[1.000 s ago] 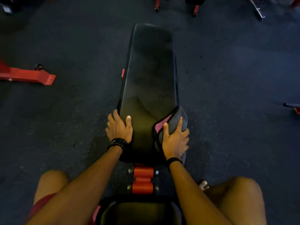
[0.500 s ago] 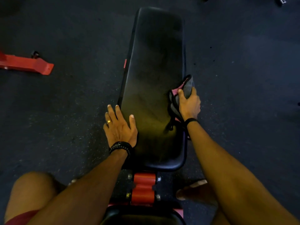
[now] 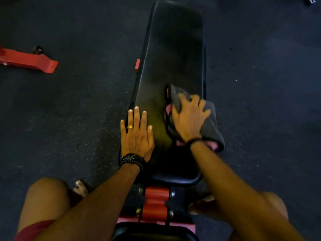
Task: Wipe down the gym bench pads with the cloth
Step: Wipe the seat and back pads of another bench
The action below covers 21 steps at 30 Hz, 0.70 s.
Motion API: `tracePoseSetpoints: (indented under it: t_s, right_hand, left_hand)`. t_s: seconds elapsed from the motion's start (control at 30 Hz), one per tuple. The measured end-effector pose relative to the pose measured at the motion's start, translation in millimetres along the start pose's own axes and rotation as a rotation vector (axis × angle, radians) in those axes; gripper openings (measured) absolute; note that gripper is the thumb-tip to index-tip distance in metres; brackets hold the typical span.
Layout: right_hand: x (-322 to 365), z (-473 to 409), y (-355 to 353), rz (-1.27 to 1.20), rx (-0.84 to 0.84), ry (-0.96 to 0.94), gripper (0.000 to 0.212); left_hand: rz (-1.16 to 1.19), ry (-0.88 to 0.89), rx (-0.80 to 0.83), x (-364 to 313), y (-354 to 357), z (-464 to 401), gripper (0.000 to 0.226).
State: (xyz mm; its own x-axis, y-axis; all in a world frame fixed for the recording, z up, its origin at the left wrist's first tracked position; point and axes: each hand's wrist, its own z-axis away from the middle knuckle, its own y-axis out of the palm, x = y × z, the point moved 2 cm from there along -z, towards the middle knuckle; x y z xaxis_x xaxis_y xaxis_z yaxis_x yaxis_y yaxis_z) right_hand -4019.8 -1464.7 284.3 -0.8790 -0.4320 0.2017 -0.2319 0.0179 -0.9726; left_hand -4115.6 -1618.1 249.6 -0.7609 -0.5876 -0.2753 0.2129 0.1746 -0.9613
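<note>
Dark speckled rubber floor [image 3: 78,105] fills the room around you, and the long black bench pad [image 3: 173,49] runs away from you down the middle of the view.

Your right hand [image 3: 188,117] lies on the grey cloth [image 3: 210,126], its fingers [image 3: 194,101] spread and bent a little over the fabric, pressing it onto the right side of the pad. The cloth shows pink on its underside and hangs over the pad's right edge; a dark cord or strap lies along its left border. The hand is somewhat blurred, so how firmly the fingers grip cannot be told.

Your left hand [image 3: 137,134] rests flat on the pad's left edge, fingers straight and close together, holding nothing. It wears a gold ring [image 3: 130,126] and a dark beaded wristband [image 3: 132,160]. The two hands lie near each other with a bare strip of pad between them.

Below the pad's near end you see the red rollers [image 3: 156,202] of the frame, and nearer still the black seat pad [image 3: 152,232] at the bottom edge. Your knees flank the bench on both sides. A small red bracket [image 3: 137,65] juts from the pad's left side. Well apart on the left, a red machine foot [image 3: 29,60] lies on the floor.
</note>
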Motion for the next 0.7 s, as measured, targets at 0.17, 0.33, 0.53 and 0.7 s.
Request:
tracePoseSetpoints:
  t_s: [0.17, 0.33, 0.53, 0.7]
  right_hand:
    - [7.6, -81.6, 4.8, 0.028, 0.045, 0.097, 0.045]
    - [3.7, 47.6, -19.3, -0.082, 0.118, -0.286, 0.050]
    - [-12.1, 99.4, -13.5, -0.041, 0.104, -0.406, 0.049]
    - [-5.5, -56.0, 6.5, -0.019, -0.028, -0.090, 0.046]
  left_hand:
    - [0.045, -0.038, 0.019, 2.8, -3.1, -0.8, 0.058]
    - [0.059, -0.039, 0.010, 2.2, -4.1, -3.8, 0.059]
    - [0.046, -0.037, 0.007, 4.3, 0.8, -1.8, 0.059]
    - [0.061, -0.053, -0.023, 2.6, -0.5, -1.1, 0.055]
